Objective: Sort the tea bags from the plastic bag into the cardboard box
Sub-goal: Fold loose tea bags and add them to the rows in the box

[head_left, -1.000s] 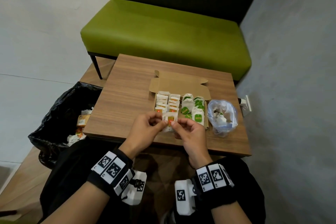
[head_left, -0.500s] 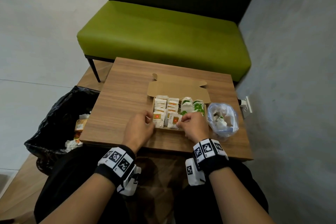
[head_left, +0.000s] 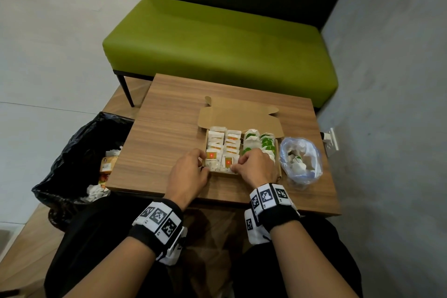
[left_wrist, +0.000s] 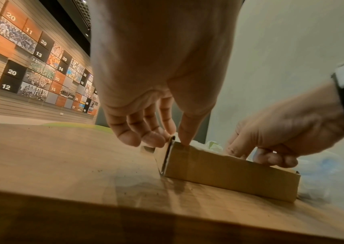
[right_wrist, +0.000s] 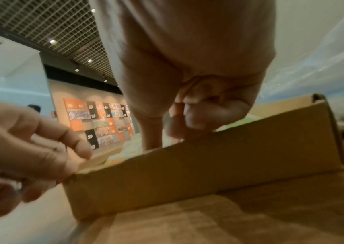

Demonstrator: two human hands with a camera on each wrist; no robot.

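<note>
The open cardboard box sits mid-table, with orange-tagged tea bags in its two left rows and green-tagged tea bags in its two right rows. My right hand reaches over the near wall, thumb and forefinger pinching an orange-tagged tea bag at the front of the second row. In the right wrist view the box wall hides that bag below my right hand. My left hand grips the box's near-left corner; my left hand has its thumb on the rim, fingers outside. The plastic bag holds a few tea bags.
The wooden table has bare surface left of the box. A black-lined waste bin with wrappers stands at the table's left. A green bench is behind, a grey wall with a socket on the right.
Both hands held the orange-tagged tea bag in front of the box, then moved forward. The bag now stands in the box's second row, and my left hand has shifted to the box's corner.
</note>
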